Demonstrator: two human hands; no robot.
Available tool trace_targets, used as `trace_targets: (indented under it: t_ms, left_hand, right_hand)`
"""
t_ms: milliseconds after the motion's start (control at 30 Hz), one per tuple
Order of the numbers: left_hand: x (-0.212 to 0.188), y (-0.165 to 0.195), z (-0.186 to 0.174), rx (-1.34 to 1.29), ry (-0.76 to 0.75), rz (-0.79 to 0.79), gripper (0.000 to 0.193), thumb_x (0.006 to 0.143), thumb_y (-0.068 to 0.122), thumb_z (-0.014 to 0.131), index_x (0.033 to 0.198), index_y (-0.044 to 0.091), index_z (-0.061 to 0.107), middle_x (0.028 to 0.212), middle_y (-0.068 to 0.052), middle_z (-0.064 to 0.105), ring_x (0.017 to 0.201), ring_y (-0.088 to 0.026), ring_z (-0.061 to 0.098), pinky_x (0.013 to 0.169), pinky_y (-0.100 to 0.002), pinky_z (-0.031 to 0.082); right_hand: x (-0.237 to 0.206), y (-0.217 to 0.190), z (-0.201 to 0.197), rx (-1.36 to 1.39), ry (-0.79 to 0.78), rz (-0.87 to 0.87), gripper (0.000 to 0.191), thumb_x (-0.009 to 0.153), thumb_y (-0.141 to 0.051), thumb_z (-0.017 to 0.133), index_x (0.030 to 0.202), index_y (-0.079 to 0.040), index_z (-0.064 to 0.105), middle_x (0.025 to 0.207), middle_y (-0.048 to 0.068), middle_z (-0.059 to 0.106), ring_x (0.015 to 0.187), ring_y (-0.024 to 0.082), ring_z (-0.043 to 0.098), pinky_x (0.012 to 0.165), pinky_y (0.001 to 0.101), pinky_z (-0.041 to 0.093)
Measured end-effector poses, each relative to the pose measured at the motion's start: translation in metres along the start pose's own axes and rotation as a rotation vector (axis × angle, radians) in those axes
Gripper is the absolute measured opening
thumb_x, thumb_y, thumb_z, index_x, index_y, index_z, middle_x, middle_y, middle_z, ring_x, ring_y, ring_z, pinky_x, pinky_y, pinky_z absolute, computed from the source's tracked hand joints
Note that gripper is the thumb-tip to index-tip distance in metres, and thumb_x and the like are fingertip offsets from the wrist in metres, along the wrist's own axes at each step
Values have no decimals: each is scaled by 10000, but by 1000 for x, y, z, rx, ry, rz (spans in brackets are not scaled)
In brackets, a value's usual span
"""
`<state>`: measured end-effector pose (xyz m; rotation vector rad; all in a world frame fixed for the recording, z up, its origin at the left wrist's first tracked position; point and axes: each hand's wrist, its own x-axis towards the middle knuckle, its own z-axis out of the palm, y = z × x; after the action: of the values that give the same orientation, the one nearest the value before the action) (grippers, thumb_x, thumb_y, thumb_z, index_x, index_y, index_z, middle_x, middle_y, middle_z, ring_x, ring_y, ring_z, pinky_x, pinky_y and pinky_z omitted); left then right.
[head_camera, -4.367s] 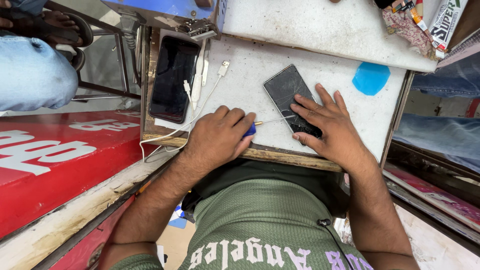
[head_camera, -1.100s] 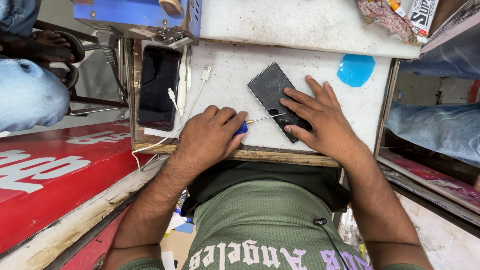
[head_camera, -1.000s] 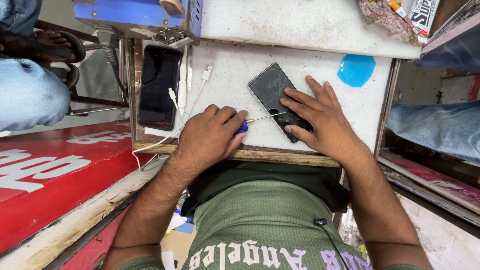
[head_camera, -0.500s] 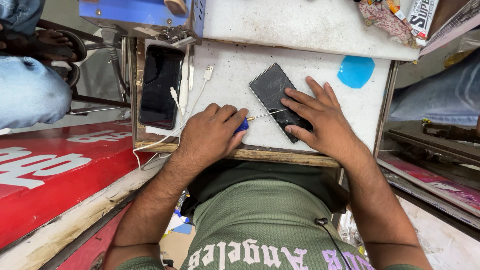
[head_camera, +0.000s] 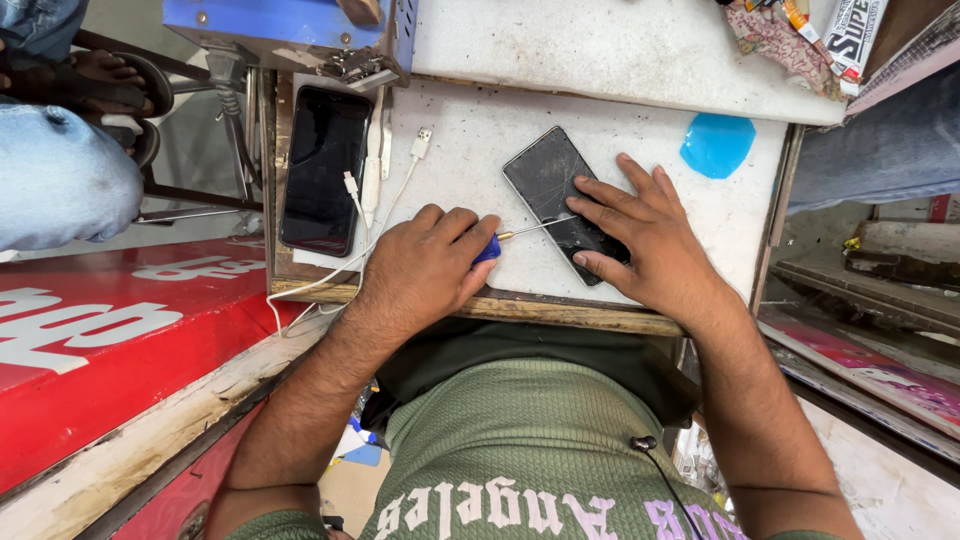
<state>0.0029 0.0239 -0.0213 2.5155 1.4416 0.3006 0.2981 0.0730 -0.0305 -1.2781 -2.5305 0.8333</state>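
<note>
A dark phone with a cracked screen (head_camera: 552, 180) lies tilted on the white worktop (head_camera: 470, 160). My right hand (head_camera: 650, 240) presses flat on its lower half, fingers spread. My left hand (head_camera: 425, 265) is closed around a small blue-handled screwdriver (head_camera: 505, 238); its thin metal tip reaches the phone's left edge just under my right fingertips.
A second black phone (head_camera: 322, 165) lies at the worktop's left, beside white charging cables (head_camera: 385, 185). A blue disc (head_camera: 717, 145) sits at the right. A blue metal box (head_camera: 290, 30) stands at the back left, packets (head_camera: 800, 30) at the back right. Another person's leg and sandalled foot (head_camera: 70, 140) are at the far left.
The view has drifted slightly; both hands, the screwdriver and the cracked phone keep the same positions relative to each other.
</note>
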Motion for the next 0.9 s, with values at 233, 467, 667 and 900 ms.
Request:
trace_targets:
  t_ms: [233,467,667,900]
  left_hand:
    - [1,0,0,0,7,1,526,868,358,801,1301,95,660,1079,-46,634,902,-205,640,649,-349,591]
    - [1,-1,1,-8,-2,-7,524,880,352,800,1309,89,657,1087,-50,630,910,-205,639,641,-343,592]
    - [0,-1,2,-5,4,-5,528,875,351,798,1311,90,656,1088,-50,627,918,-205,637,653,-344,594]
    - [0,0,1,1,29,-4,523,869,353,801,1301,96,657,1081,-47,628,915,-206,632,657,-347,591]
  right_hand:
    - [1,1,-1,-11,-3,-4,635,817,-357,818,1399,-165,651,1549,50,549,1560,388,276,1253,666,145]
    - [1,0,0,-27,-3,-1,634,820,-380,818,1394,-166,656,1545,48,552,1558,380,275,1259,664,141]
    - [7,-9,-9,-52,34,-31,602,821,-371,820,1357,-140,672,1496,83,582,1494,403,365,1238,652,204]
    - [24,-25,-17,-133,86,-122,576,791,-318,864,1323,-146,722,1298,117,635,1242,327,541,1083,510,416]
